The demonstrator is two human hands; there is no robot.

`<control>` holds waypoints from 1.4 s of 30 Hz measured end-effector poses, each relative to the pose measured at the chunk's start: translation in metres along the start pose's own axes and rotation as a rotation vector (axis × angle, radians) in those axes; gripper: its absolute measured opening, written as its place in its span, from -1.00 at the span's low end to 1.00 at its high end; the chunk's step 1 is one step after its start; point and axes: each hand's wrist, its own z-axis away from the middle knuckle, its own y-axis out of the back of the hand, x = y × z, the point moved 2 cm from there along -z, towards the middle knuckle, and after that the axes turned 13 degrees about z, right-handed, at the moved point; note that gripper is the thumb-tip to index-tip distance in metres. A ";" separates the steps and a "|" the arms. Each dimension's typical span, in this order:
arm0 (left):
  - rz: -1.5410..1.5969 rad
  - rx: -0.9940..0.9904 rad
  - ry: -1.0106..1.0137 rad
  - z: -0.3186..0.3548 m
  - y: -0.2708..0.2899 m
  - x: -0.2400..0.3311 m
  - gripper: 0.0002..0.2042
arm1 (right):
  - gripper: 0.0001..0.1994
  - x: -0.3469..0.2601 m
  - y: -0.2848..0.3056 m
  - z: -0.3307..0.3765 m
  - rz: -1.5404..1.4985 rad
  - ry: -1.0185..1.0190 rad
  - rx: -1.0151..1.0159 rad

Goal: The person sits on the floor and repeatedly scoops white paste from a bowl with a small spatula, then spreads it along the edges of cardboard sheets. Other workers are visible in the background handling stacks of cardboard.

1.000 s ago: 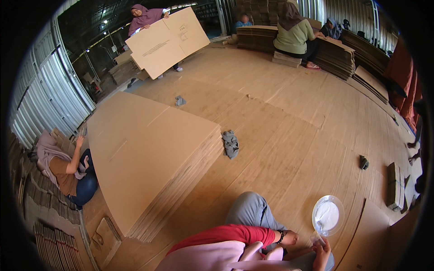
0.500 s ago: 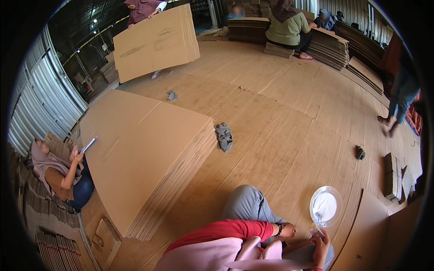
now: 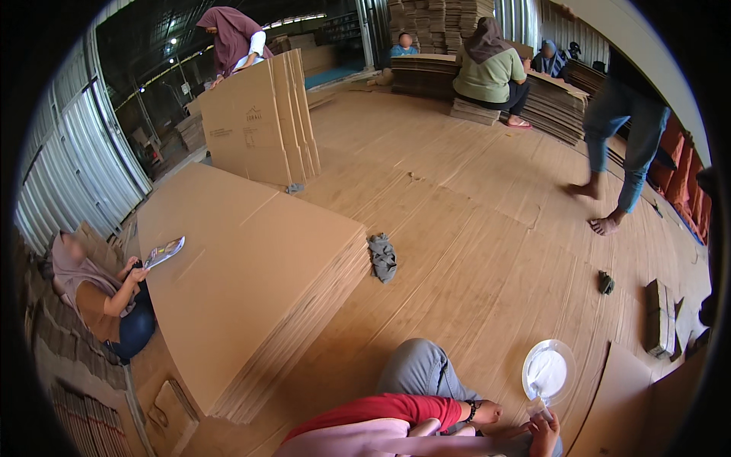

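My left hand (image 3: 487, 412), with a dark bracelet at the wrist, rests curled by my bent grey-trousered knee. Its fingers are closed, and their inner side is hidden. My right hand (image 3: 544, 436) pinches a small pale, see-through piece (image 3: 537, 409) that looks like plastic; its exact kind is unclear. Just beyond it on the floor stands a round, clear-rimmed bowl (image 3: 547, 371) with white stuff inside. To my left front lies a big stack of flat brown cardboard sheets (image 3: 251, 274), touched by neither hand.
Grey crumpled cloths (image 3: 382, 257) and a dark one (image 3: 605, 282) lie on the cardboard-covered floor. A cardboard panel (image 3: 609, 392) is at my right, beside a tied bundle (image 3: 661, 318). Co-workers sit left and far back; one holds upright cardboard sheets (image 3: 244, 122), another walks at right.
The standing co-worker has brought the carried cardboard down near the stack. A person at right has walked closer with a large panel. My hands keep nearly the same pose by the bowl.
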 end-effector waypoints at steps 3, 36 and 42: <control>0.076 0.023 0.003 0.000 0.005 0.003 -0.69 | -0.70 0.002 0.006 -0.004 -0.004 -0.058 -0.016; -0.560 1.363 1.071 0.426 0.069 -0.105 -0.38 | -0.69 0.027 -0.013 -0.163 0.648 0.340 0.094; -0.692 1.365 1.041 0.423 0.069 -0.107 -0.40 | -0.75 0.011 -0.027 -0.136 1.231 0.606 0.215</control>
